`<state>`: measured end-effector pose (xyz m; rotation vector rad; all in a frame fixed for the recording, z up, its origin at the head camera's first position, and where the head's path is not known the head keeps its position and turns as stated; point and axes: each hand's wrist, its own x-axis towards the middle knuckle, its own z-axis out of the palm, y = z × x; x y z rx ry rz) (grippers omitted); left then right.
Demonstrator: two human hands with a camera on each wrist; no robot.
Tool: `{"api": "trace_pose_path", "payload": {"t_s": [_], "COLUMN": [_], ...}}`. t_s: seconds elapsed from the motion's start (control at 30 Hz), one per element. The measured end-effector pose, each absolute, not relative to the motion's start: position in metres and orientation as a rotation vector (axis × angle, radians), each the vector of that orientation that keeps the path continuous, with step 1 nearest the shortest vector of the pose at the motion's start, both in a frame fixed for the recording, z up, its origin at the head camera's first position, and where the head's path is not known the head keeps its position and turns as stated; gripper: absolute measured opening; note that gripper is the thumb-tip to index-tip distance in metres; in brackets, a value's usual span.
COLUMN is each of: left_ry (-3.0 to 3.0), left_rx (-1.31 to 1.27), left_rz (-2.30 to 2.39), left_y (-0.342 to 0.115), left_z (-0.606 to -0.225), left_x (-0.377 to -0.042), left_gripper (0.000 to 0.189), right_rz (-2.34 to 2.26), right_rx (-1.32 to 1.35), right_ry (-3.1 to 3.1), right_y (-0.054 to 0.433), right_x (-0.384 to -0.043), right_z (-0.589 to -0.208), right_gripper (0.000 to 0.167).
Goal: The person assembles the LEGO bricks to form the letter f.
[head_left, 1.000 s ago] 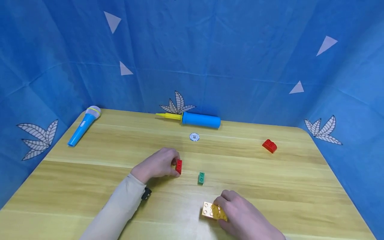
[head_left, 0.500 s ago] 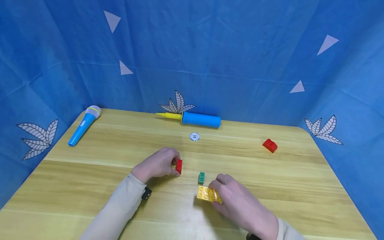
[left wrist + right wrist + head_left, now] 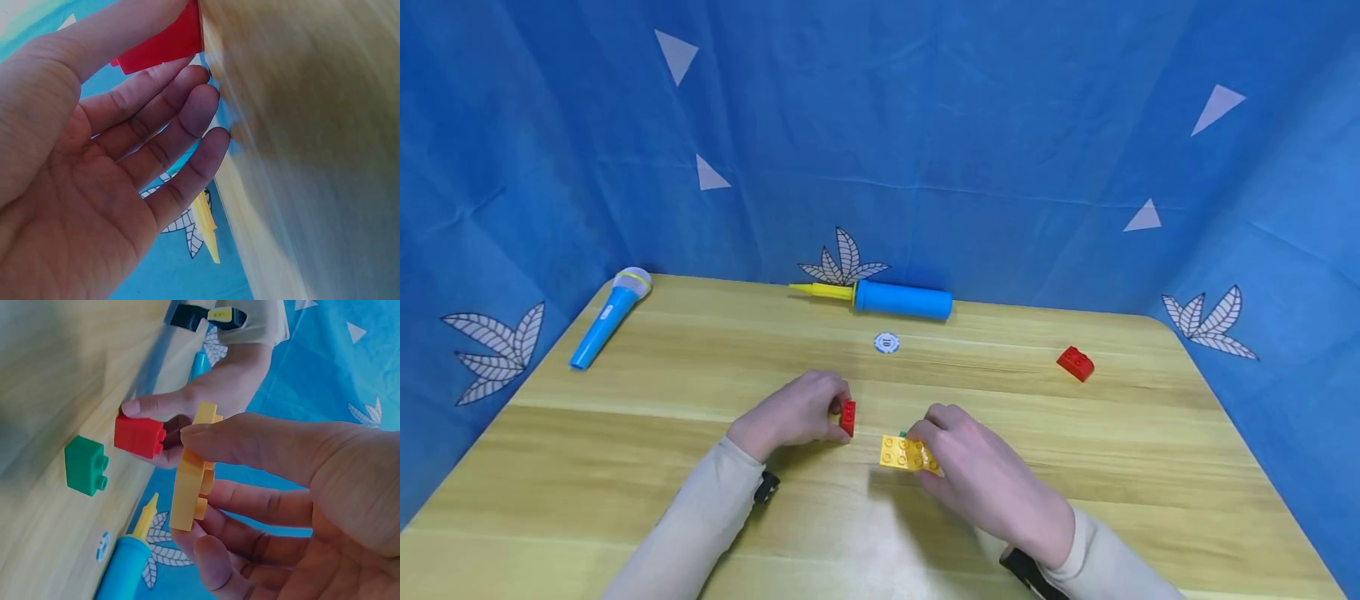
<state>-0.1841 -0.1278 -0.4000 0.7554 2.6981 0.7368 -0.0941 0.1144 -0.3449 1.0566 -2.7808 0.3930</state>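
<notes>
Nearest, we have the wooden table (image 3: 820,542) and the right hand (image 3: 988,479), light sleeve, dark strap (image 3: 1028,573) at the wrist. It pinches a yellow brick (image 3: 895,452) between thumb and fingers; we see it held above the table, shadow below, studs up. Right under/behind it, a green brick (image 3: 84,465): only a sliver in the head view, but from the right wrist we get it whole, upright on the wood, studs up, untouched.

To its left, the left hand (image 3: 793,412), also light-sleeved. Thumb and fingertip pinch a small red brick (image 3: 848,418) that stands on the table, near the green one, not touching it; we see the other fingers loosely bent beside it.

Farther: a rounded red brick (image 3: 1076,364) off to the right, a round white chip (image 3: 887,342) marked 10 near the middle, a blue toy microphone (image 3: 606,321) at the left edge. Along the back edge we mark a blue pump (image 3: 902,300) with yellow nozzle, then blue curtain (image 3: 925,125) with white triangles and leaf prints.
</notes>
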Motion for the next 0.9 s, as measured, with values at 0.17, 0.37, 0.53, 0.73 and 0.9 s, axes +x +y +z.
{"api": "trace_pose_path", "payload": {"t_s": [0.17,0.37,0.53,0.73,0.9], "left_ry": [2.699,2.696,2.689,2.681,2.67], "left_rx": [0.743,0.738,0.73,0.762,0.776], "left_rz": [0.744,0.752,0.755,0.761,0.763], "left_y": [-0.129,-0.128,-0.128,-0.127,-0.127], "left_z": [-0.401,-0.402,-0.403,-0.402,-0.4], "left_x": [-0.182,-0.183,-0.183,-0.185,-0.186], "left_gripper": [0.031,0.031,0.031,0.031,0.029], "right_rz": [0.387,0.413,0.459,0.46,0.467], "right_rx": [1.07,1.068,1.088,1.08,1.079], "right_ry": [-2.771,-2.772,-2.772,-2.812,-2.826], "right_y": [0.109,0.106,0.1,0.093,0.09], "right_x": [-0.104,-0.115,-0.123,-0.133,-0.139], "right_z": [-0.345,-0.346,-0.344,-0.341,-0.341], "right_gripper": [0.032,0.033,0.032,0.031,0.032]}}
